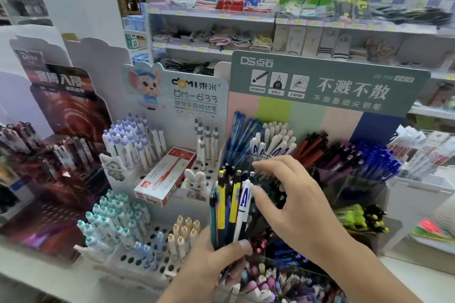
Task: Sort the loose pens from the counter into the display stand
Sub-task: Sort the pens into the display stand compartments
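Note:
My left hand point(216, 257) grips a bunch of loose pens point(230, 206) upright: yellow, black, green and one white pen with a blue letter. My right hand point(290, 202) hovers just right of the bunch, fingers spread, its thumb touching the white pen's barrel. Both hands are in front of the green-headed display stand point(330, 86), whose clear compartments hold blue pens point(242, 135), white pens point(275, 141), red-black pens point(311, 147) and dark blue pens point(376, 162).
A white holed stand point(197, 91) at the left carries purple-capped, teal-capped and cream-capped pens, with a red-and-white pen box point(165, 176) lying on it. A dark stand point(64, 115) is farther left. Erasers fill a clear bin point(261, 283) below my hands. Store shelves rise behind.

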